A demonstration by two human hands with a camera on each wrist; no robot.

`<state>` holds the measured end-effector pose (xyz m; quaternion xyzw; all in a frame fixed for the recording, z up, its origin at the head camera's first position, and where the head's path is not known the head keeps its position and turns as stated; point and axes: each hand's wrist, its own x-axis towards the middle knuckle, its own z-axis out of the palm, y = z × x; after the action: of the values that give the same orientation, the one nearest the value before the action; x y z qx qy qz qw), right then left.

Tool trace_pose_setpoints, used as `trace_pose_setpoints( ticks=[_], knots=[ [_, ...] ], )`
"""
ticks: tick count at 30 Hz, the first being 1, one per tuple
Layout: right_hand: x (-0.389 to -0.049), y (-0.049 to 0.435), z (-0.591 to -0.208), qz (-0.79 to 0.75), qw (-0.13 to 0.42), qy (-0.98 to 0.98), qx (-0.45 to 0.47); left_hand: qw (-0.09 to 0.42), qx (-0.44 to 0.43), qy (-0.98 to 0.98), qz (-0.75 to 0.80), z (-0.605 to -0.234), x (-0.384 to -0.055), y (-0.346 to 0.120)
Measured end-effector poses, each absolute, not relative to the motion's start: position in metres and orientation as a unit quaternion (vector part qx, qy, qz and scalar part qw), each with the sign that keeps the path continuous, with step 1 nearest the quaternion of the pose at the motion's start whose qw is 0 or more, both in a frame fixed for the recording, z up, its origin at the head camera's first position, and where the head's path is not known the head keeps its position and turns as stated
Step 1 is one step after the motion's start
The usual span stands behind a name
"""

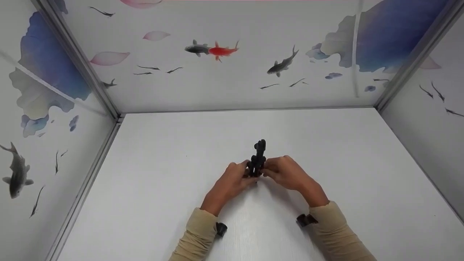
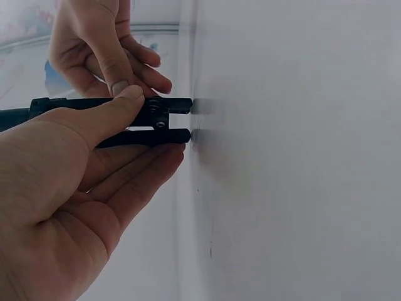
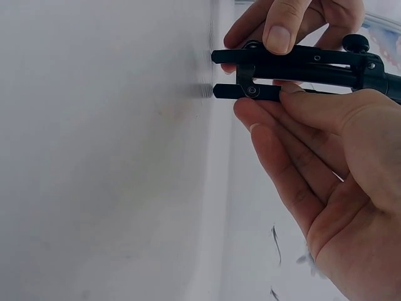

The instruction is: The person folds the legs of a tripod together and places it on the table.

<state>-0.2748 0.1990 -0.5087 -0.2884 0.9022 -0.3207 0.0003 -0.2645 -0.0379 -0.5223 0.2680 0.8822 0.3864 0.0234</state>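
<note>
A small black tripod (image 1: 260,154) stands upright between both hands, its legs folded close to the centre column. My left hand (image 1: 232,181) pinches a leg from the left side, its thumb (image 2: 116,116) along the black tube and the fingers underneath. From the right, my right hand (image 1: 288,172) grips another leg (image 3: 266,93) between thumb and fingers. Small brackets join the legs to the column low down. The foot tips (image 2: 182,135) come right at the white tabletop. In the right wrist view a round knob (image 3: 355,42) sticks out near the tripod's upper part.
The white tabletop (image 1: 152,174) is bounded by a back wall (image 1: 232,87) and side walls printed with fish and petals. Metal rails (image 1: 90,174) run along the edges. Black wrist cameras (image 1: 306,220) sit at both sleeve cuffs.
</note>
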Motion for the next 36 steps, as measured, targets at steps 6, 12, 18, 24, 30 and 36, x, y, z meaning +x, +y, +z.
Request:
trace_pose_setpoints(
  ticks=[6, 12, 18, 24, 30, 36],
  knots=[
    [-0.275, 0.200, -0.509, -0.322, -0.009, 0.901, -0.291, 0.019, 0.265, 0.883, 0.387, -0.522, -0.264, -0.036],
    [-0.275, 0.201, -0.511, -0.325, -0.007, 0.901, -0.288, 0.015, 0.266, 0.881, 0.391, -0.523, -0.263, -0.035],
    [-0.275, 0.201, -0.511, -0.331, 0.002, 0.900, -0.283, 0.028, 0.255, 0.878, 0.403, -0.524, -0.264, -0.034],
    [-0.276, 0.202, -0.509, -0.326, 0.002, 0.905, -0.272, 0.027, 0.252, 0.873, 0.416, -0.522, -0.265, -0.033],
    [-0.277, 0.202, -0.509, -0.327, 0.007, 0.904, -0.274, 0.049, 0.237, 0.875, 0.419, -0.515, -0.264, -0.037],
    [-0.277, 0.201, -0.512, -0.321, 0.018, 0.907, -0.273, 0.022, 0.236, 0.871, 0.430, -0.498, -0.264, -0.050]
  ],
)
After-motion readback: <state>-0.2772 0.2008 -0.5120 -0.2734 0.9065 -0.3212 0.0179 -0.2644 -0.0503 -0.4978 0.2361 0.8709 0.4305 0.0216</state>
